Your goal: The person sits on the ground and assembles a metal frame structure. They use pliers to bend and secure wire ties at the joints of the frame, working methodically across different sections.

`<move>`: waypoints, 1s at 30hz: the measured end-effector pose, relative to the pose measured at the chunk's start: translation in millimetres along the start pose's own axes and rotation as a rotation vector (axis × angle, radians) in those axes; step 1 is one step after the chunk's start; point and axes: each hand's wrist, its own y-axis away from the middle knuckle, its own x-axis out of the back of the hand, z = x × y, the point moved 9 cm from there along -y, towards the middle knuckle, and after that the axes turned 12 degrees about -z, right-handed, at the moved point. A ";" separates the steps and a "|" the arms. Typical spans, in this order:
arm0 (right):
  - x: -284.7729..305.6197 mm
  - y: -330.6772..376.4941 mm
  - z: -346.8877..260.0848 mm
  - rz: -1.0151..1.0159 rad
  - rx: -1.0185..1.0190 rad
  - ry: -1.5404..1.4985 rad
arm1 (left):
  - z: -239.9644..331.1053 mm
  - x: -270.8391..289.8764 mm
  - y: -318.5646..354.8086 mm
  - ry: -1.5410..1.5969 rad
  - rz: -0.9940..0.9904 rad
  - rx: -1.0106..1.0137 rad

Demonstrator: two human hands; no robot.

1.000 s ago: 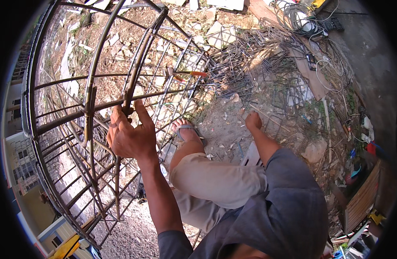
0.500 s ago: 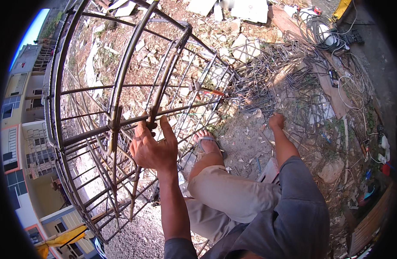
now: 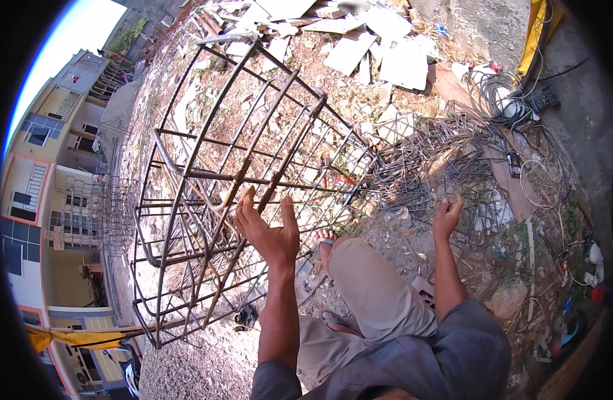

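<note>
A long cage of steel reinforcing bars (image 3: 230, 177) with bent stirrups stands to the left and ahead of me. My left hand (image 3: 270, 231) is just at its near side, palm up, thumb and fingers apart with nothing between them. The fingertips come close to a long bar, and whether they touch it I cannot tell. My right hand (image 3: 446, 217) is raised over the ground to the right, its fingers curled closed. Anything inside it is hidden. An orange-handled tool (image 3: 346, 180) shows at the cage's far end, too small to make out.
A heap of bent steel stirrups (image 3: 426, 157) lies beyond my right hand. Behind it are coiled cables (image 3: 503, 100) and a wooden board (image 3: 510, 180). White broken panels (image 3: 386, 40) and rubble lie at the back. Houses (image 3: 66, 200) line the left.
My left hand has come away from the bar and opened, shifting right. My right hand has moved down and to the right, still curled. The view has turned, so the cage appears lower and farther right.
</note>
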 end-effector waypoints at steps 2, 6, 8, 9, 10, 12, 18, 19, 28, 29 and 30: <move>-3.9 -24.0 -68.5 -0.097 0.122 -0.136 | 38.1 15.5 -0.5 0.147 0.069 -0.151; -9.8 -40.8 -260.7 -0.156 0.641 -0.095 | 102.3 23.1 -55.3 0.176 0.067 -0.428; -14.8 -34.1 -339.1 -0.235 0.780 -0.093 | 107.6 19.6 -98.4 0.075 0.056 -0.391; -17.4 -31.3 -366.5 -0.279 0.789 -0.096 | 104.0 16.1 -117.4 0.057 0.025 -0.331; -21.5 -29.2 -389.4 -0.321 0.797 -0.104 | 98.1 11.7 -134.6 0.036 -0.005 -0.275; -21.0 -22.6 -430.1 -0.240 0.898 -0.086 | 83.5 -6.9 -160.1 0.097 -0.144 -0.237; -48.7 -19.9 -500.0 -0.200 1.017 0.342 | 62.0 -46.1 -200.0 0.452 -0.489 0.073; -55.2 -20.1 -509.9 -0.209 1.082 0.349 | 55.8 -52.3 -204.1 0.555 -0.507 0.122; -64.9 -8.9 -556.3 -0.267 1.407 0.349 | 26.3 -72.8 -209.8 1.244 -0.561 0.437; -64.5 -8.0 -558.7 -0.262 1.415 0.341 | 13.2 -84.4 -214.1 1.323 -0.557 0.485; -63.5 -10.1 -558.6 -0.252 1.416 0.338 | 14.2 -79.7 -214.5 1.318 -0.502 0.512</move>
